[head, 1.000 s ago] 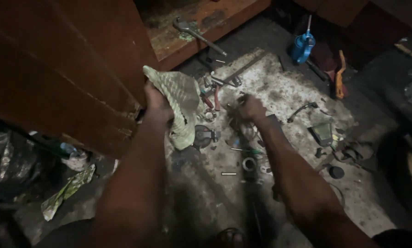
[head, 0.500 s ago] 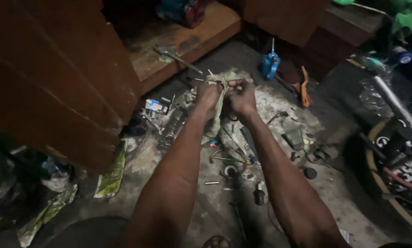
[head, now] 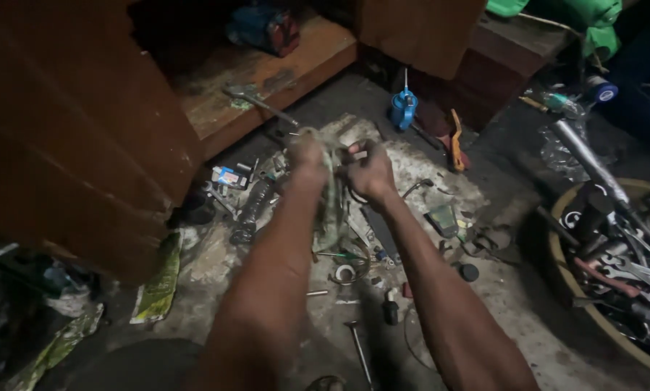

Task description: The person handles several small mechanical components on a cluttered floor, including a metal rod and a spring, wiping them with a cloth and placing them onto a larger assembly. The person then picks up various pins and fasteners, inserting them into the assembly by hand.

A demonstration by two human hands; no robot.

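Nearest the camera, a loose bolt (head: pixel 357 346) and a small dark cap (head: pixel 390 311) lie on the gritty floor (head: pixel 528 326) between the two forearms. Further out, both hands meet above the scattered tools. The left hand (head: pixel 307 156) is clamped on a grubby green rag (head: pixel 331 195), which hangs down from the grip. The right hand (head: pixel 372 170) is closed round a small part pressed into that rag; what the part is, I cannot tell. It looks like wiping is the step in hand; the next move would call for turning the part inside the cloth while keeping hold of both. Beyond the hands stands a blue oil can (head: pixel 403 108), with an orange-handled tool (head: pixel 456 141) just beside it.
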